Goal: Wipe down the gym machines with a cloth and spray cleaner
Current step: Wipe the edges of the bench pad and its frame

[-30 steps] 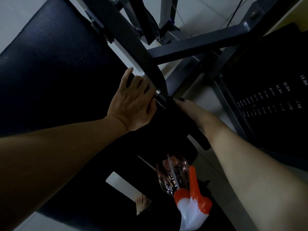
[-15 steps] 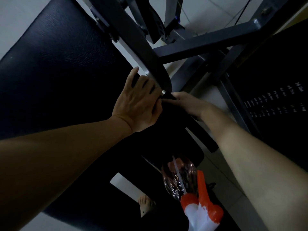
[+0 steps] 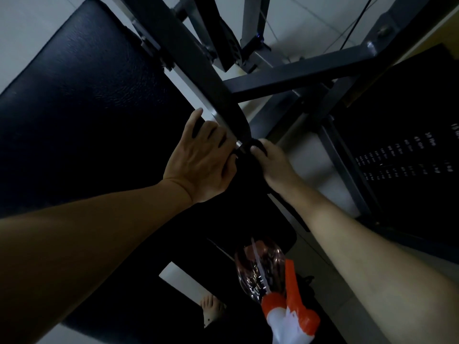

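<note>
Black cloth [image 3: 249, 157] bunches around the lower end of the dark grey steel machine bar [image 3: 198, 70]; clear pinkish orange-triggered spray bottle [image 3: 258, 266] lies below it.

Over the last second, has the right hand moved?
Yes. The right hand moved up-left toward the chrome pin, nearer the left hand.

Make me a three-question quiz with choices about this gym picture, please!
1. Where is the spray bottle? A on the weight stack; B near the bottom edge of the view; C on the floor tiles.
2. What colour is its trigger head? A green; B blue; C orange and white.
3. What is the right hand doing? A curling round the black handle; B lying flat; C holding the bottle.
Answers: B, its head nearly reaches the bottom edge; C, orange and white plastic; A, its fingers wrap the handle.
</note>
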Motion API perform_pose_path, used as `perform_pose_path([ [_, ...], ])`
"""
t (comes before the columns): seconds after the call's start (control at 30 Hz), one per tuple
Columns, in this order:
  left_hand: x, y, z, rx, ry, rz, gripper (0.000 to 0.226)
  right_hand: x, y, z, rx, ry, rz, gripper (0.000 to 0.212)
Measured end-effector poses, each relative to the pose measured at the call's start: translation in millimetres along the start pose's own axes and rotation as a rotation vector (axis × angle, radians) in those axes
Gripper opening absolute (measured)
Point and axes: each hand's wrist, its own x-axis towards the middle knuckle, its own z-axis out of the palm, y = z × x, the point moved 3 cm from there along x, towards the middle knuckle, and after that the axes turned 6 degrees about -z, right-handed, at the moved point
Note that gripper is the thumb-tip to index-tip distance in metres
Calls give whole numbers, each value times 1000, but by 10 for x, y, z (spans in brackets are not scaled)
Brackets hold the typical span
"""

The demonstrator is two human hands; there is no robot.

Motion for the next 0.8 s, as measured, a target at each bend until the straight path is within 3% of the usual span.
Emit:
perform_pose_path([
  [0.07,13,-2,-12,-13,10,1,52,-83,-151,25,189,-66,-55,16],
  [0.13,13,0,-23,-27,10,9,49,-26,-359,83,285,-171,-43,18],
  [0.27,20,-8,-22,-73,32,16,46,306,-564,184,294,-360,244,24],
  [0.37,25,-14,-16,-100,49,15,43,486,-448,162,211,-474,324,22],
  [0.47,24,-16,-10,-123,77,17,40,480,-362,197,-36,-399,339,54],
  [0.53,22,-25,-3,-164,126,20,38,423,-322,195,-92,-305,177,47],
  [0.6,5,-29,11,-188,171,24,34,281,-216,134,30,-284,59,28],
  [0.67,20,-29,9,-195,181,25,33,55,-41,33,162,-268,62,24],
  [0.73,20,-22,27,-167,151,25,38,4,26,9,88,-227,73,37],
  [0.8,10,-15,33,-163,136,28,41,36,-19,52,8,-210,80,27],
])
